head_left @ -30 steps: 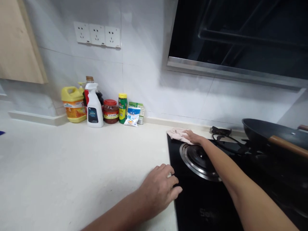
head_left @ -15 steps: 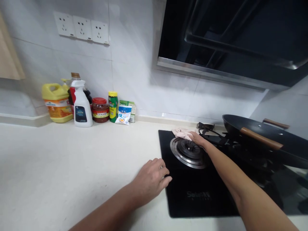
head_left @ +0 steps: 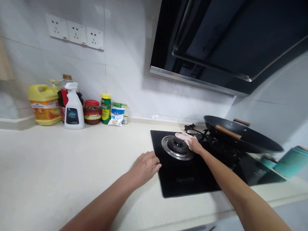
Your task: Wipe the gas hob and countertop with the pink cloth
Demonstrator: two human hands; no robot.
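My right hand [head_left: 195,146] is closed on a pale pink cloth [head_left: 184,137]. It presses the cloth on the black glass gas stove [head_left: 173,186], at the back right side of the left burner [head_left: 178,147], partly over its metal ring. Just left of the stove's edge is my left hand [head_left: 145,166], holding nothing, its fingers loosely bent and the thumb apart. Whether its fingertips touch the stove edge, I cannot tell. A black wok [head_left: 245,136] with wooden handles rests over the right burner.
Along the wall stand a yellow jug [head_left: 45,104], a white spray bottle [head_left: 74,109], a red-lidded jar [head_left: 92,112], a green bottle [head_left: 106,109] and a white packet [head_left: 116,117]. A black range hood [head_left: 216,45] overhangs the stove. Teal containers [head_left: 292,162] sit at the right.
My right hand has moved the cloth from behind the left burner round to its right side. The view has shifted right, showing teal containers. My left hand stays by the stove edge.
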